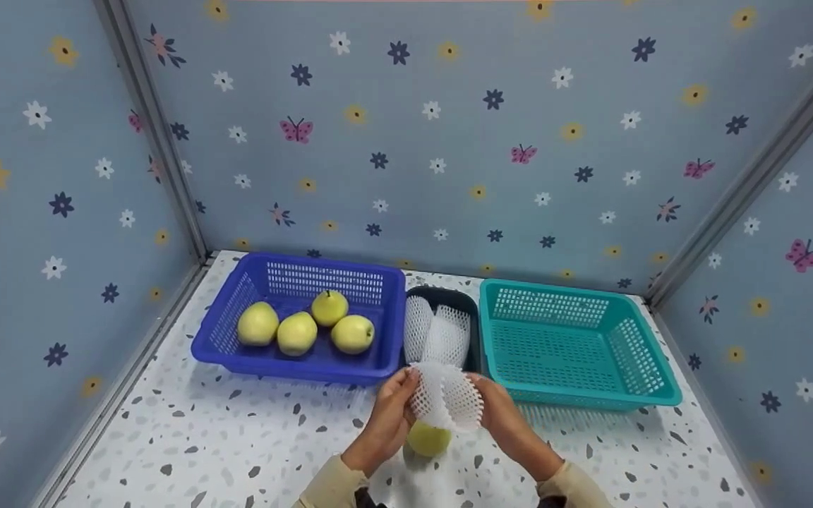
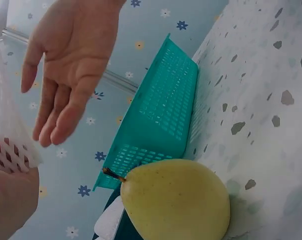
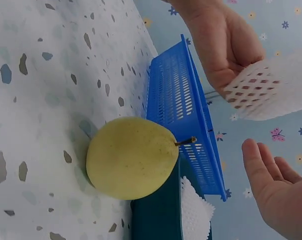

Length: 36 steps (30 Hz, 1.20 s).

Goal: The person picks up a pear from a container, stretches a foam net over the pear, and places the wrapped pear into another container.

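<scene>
The left hand [image 1: 391,413] grips a white net [image 1: 449,398] at its side, with the thumb pressed on the mesh. The right hand [image 1: 505,416] is just beside the other side of this net; both wrist views show its fingers straight and relaxed, with a small gap to the mesh, so it grips nothing. The net is open and hangs in the air above one yellow-green pear [image 1: 429,441]. This pear stands upright on the surface [image 1: 223,437], its stem pointing up, in the middle between the left and the right edges of the surface; from the head view, the net hides its upper part. Behind the net, near the back edge of the surface, is a dark tray [image 1: 442,293], in which more white nets [image 1: 447,339] lie close together. To the left of the tray, toward the back left corner, stands a blue basket [image 1: 293,370]; inside it are four pears [image 1: 296,334], grouped near one another. To the right of the tray, toward the back right corner, stands a teal basket [image 1: 562,395]. The surface is white with grey specks, and along its back edge rises a pale blue wall [image 1: 392,190] with flowers and butterflies.
</scene>
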### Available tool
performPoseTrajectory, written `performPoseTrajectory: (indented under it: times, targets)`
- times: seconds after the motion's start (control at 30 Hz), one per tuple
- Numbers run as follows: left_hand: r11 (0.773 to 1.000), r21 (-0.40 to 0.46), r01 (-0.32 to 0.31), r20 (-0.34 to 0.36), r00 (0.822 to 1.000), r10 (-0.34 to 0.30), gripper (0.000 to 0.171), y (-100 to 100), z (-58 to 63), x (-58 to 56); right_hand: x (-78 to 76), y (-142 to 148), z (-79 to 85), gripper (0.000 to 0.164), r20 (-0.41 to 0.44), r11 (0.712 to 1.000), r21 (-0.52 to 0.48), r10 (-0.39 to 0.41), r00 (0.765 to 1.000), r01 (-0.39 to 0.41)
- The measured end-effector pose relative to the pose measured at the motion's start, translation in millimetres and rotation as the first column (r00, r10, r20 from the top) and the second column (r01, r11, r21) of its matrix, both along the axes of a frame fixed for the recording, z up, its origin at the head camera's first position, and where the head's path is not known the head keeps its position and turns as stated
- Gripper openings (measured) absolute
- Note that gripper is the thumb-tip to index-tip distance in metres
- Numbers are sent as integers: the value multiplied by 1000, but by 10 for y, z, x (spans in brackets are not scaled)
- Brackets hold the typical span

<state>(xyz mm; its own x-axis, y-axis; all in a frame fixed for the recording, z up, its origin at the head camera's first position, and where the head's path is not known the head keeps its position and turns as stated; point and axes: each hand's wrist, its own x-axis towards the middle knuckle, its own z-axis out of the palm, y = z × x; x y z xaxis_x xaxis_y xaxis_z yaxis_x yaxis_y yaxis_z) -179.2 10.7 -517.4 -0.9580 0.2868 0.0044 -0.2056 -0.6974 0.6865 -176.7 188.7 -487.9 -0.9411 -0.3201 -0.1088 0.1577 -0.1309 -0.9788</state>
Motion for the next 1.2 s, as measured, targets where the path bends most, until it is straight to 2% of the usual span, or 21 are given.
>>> performPoseTrajectory:
  times: [0.1,0.17,0.23,0.3,0.43,0.6,0.77,0.87,1.0,1.07,1.2]
  targets:
    - [996,49,78,-14,997,-77,27,25,25,34,42,-100,-10,38,62,1000,2,-9,998,9]
    - [992,55,116,-25,993,-115,27,33,27,50,83,-148,0,46,69,1000,-15,18,997,-17]
    - [990,32,135,-37,990,-133,28,31,8,59,113,-182,5,47,66,1000,-10,27,997,-26]
    - [989,-3,145,-60,988,-145,28,22,-23,60,138,-211,9,43,42,999,-9,40,998,-39]
    - [986,-92,138,-86,985,-146,23,-12,-94,43,95,-222,-86,35,31,998,-44,56,998,-55]
    - [979,-173,111,-85,988,-127,19,-45,-160,21,23,-195,-237,21,108,981,-192,29,994,-8]
    - [985,-137,108,-9,994,-111,20,-74,-217,27,6,-175,-286,18,218,946,-322,41,975,32]
    - [994,-63,95,60,994,-91,22,-96,-255,21,14,-169,-302,23,275,949,-313,52,960,39]
    - [998,18,60,136,989,-62,23,-128,-319,-8,30,-175,-360,25,327,956,-282,19,945,79]
    - [999,22,49,167,985,-52,23,-139,-352,-20,40,-177,-397,23,344,953,-282,-4,939,107]
    - [999,-21,33,208,978,-28,24,-139,-425,-30,51,-167,-483,21,358,955,-263,-35,933,137]
